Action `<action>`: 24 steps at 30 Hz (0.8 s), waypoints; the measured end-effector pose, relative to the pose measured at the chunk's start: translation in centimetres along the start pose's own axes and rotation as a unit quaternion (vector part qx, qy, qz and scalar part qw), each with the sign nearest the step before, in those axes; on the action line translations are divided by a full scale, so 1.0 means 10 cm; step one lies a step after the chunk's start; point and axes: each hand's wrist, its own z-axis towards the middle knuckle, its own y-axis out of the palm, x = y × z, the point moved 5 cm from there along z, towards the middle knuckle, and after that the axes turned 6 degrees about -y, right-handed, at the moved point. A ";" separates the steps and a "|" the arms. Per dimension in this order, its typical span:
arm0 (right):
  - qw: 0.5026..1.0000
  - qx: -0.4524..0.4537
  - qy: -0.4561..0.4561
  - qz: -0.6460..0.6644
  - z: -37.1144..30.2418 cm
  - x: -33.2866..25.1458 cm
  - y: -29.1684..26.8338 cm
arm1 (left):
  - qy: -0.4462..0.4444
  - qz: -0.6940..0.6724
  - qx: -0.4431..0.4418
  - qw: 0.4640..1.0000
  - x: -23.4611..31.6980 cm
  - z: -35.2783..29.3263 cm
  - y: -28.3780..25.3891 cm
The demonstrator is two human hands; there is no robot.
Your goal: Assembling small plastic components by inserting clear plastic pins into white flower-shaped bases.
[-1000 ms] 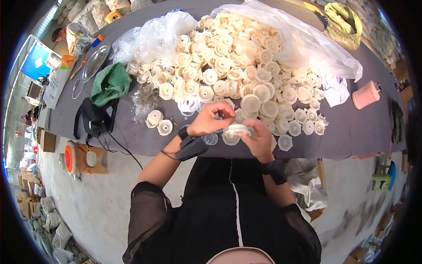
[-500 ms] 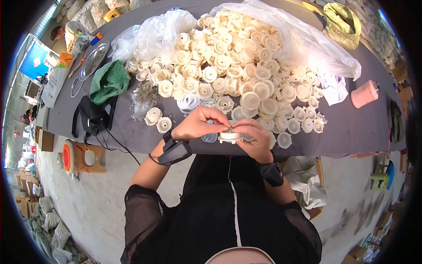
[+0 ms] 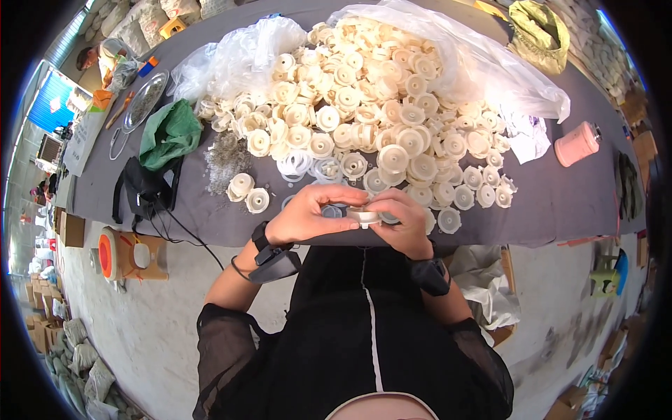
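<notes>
Both hands have drawn closer to the body: the left hand (image 3: pixel 308 213) and right hand (image 3: pixel 404 222) now pinch one cream plastic disc (image 3: pixel 363 216) between them (fitting looks underway) at the worktop (image 3: pixel 553 196) edge.

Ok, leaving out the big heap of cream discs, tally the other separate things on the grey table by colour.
Pink cylindrical container: 1
Green crumpled cloth: 1
Black bag with cord: 1
Yellow-green sack: 1
Round silver metal tray: 1
Cream plastic discs set apart at left: 2
Total: 7
</notes>
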 end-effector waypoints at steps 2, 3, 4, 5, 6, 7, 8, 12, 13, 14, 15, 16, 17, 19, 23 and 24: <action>1.000 -0.005 0.000 -0.006 -0.04 0.00 0.01 | -0.005 0.023 0.013 1.000 0.02 -0.04 0.03; 1.000 -0.008 -0.002 -0.012 -0.05 0.01 0.02 | -0.022 0.028 0.023 0.999 0.01 -0.06 0.02; 1.000 -0.008 -0.002 -0.012 -0.07 0.01 0.02 | -0.039 0.034 0.033 0.998 0.00 -0.07 0.02; 1.000 -0.005 -0.005 -0.028 -0.09 0.01 0.02 | -0.040 0.033 0.032 0.998 -0.01 -0.09 0.03; 0.999 0.000 -0.009 -0.043 -0.10 0.00 0.02 | -0.007 0.080 0.045 0.996 0.01 -0.10 0.02; 0.999 0.000 -0.008 -0.045 -0.10 0.00 0.02 | 0.026 0.127 0.057 0.990 0.03 -0.10 0.02; 0.999 0.005 -0.006 -0.047 -0.10 -0.01 0.03 | 0.026 0.125 0.055 0.990 0.00 -0.10 0.01; 0.994 0.022 -0.080 -0.070 -0.04 -0.06 0.05 | 0.148 0.202 0.070 0.966 0.02 -0.15 0.00; 0.994 0.022 -0.083 -0.069 -0.04 -0.06 0.06 | 0.173 0.187 0.068 0.964 0.02 -0.18 -0.01; 0.990 0.020 -0.117 -0.083 -0.03 -0.08 0.08 | 0.174 0.191 0.070 0.964 0.02 -0.19 0.00; 0.984 0.016 -0.154 -0.093 -0.02 -0.14 0.11 | 0.176 0.186 0.089 0.962 0.05 -0.24 0.01; 0.983 0.016 -0.162 -0.080 -0.02 -0.12 0.14 | 0.175 0.185 0.114 0.960 0.05 -0.30 -0.04; 0.986 0.033 -0.113 -0.119 -0.06 -0.05 0.07 | 0.178 0.213 0.140 0.951 0.07 -0.32 -0.07; 0.980 0.085 -0.023 -0.178 -0.05 0.13 -0.07 | 0.144 0.223 0.175 0.948 0.06 -0.31 -0.22; 0.950 0.157 0.221 -0.153 0.11 0.50 -0.44 | 0.100 0.116 0.253 0.955 -0.21 -0.37 -0.75; 0.945 0.171 0.233 -0.152 0.17 0.58 -0.49 | 0.062 0.091 0.277 0.955 -0.27 -0.44 -0.91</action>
